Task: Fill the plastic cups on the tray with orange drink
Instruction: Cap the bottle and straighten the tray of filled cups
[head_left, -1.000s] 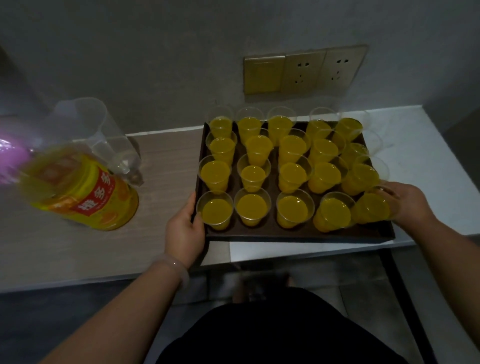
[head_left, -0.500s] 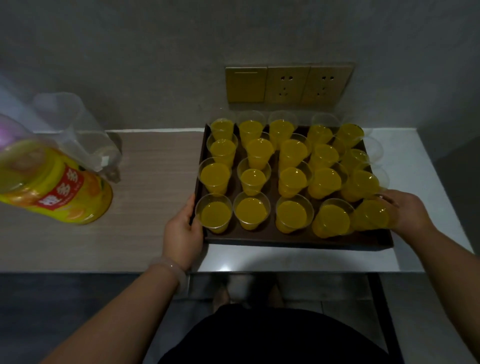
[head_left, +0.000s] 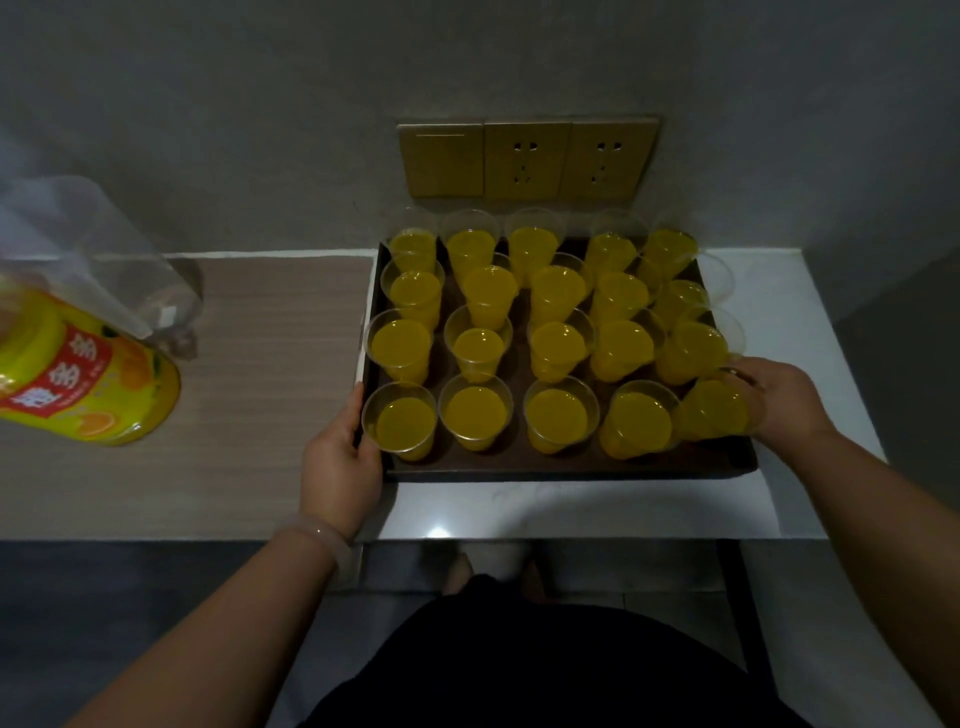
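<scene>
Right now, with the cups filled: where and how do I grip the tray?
Grip the tray by its left and right rims, one hand coming in from each side, and keep it level. It is wide, shallow and packed with open, filled cups.

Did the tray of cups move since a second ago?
Yes. The tray slid right: its near corner overlapped the wooden tabletop before, now it sits on the white counter.

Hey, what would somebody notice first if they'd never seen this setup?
A dark tray crowded with clear plastic cups of orange drink sits against the wall, mid-frame. The left hand grips its front left corner, and the right hand is at its right edge. A big yellow bottle stands far left on the wooden counter.
</scene>
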